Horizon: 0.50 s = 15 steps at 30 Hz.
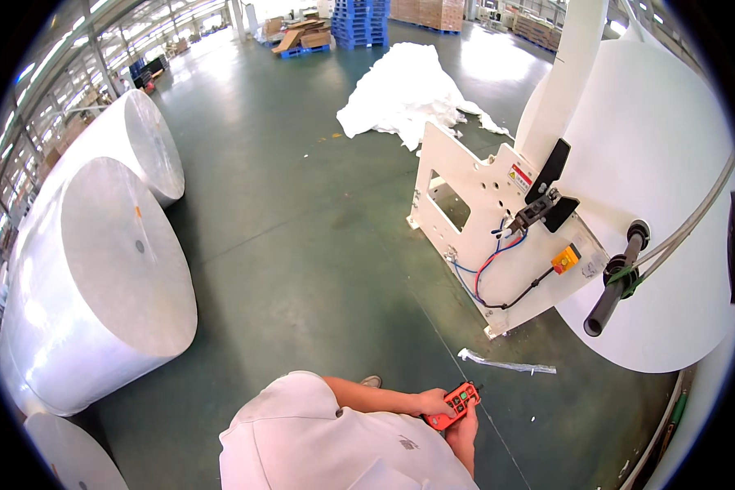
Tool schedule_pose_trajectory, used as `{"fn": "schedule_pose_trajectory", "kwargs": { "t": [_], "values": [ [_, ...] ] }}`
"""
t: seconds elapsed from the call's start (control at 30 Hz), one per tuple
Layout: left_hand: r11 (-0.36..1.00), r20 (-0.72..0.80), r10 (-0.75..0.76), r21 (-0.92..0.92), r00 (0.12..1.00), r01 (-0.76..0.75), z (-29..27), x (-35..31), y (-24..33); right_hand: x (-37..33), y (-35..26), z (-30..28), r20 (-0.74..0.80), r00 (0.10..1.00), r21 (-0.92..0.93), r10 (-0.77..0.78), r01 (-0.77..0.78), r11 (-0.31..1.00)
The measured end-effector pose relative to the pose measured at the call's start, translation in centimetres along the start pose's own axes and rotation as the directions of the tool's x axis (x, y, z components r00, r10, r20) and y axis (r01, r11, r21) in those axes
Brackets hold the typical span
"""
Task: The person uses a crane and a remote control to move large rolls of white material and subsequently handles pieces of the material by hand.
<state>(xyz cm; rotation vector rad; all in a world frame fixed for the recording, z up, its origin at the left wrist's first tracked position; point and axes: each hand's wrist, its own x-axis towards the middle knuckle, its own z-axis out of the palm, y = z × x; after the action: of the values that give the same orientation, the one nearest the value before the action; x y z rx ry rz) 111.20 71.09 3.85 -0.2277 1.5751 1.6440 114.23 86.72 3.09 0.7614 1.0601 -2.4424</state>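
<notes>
1. I hold the orange remote control [455, 406] low at my waist: left hand [431, 403] closed round its left end, right hand [464, 431] cupped beneath it.
2. It looks light, rigid plastic; I judge it best gripped by the sides, thumbs free for buttons.
3. Ahead, touching the white machine bracket [474, 220], stands a huge white paper roll [653, 163], surely very heavy.

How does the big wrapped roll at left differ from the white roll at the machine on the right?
The wrapped roll lies on the green floor in glossy, shiny film; the white roll looks matte and bare. The wrapped roll stands free, while the white roll sits against the white machine frame. Both are large white cylinders.
</notes>
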Motion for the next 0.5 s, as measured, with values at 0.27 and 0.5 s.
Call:
{"fn": "schedule_pose_trajectory", "kwargs": {
  "t": [0.27,0.5],
  "values": [
    [0.999,0.001,-0.013,0.034,1.0,0.013,0.0,-0.5,0.2,0.2,0.4,-0.7,-0.007,1.0,0.007,0.017,-0.017,1.0],
    [0.997,0.052,0.008,0.081,0.999,-0.012,-0.1,-0.4,0.9,-0.2,0.2,-0.2,-0.032,0.999,0.043,-0.027,0.028,0.999]
  ]
}}
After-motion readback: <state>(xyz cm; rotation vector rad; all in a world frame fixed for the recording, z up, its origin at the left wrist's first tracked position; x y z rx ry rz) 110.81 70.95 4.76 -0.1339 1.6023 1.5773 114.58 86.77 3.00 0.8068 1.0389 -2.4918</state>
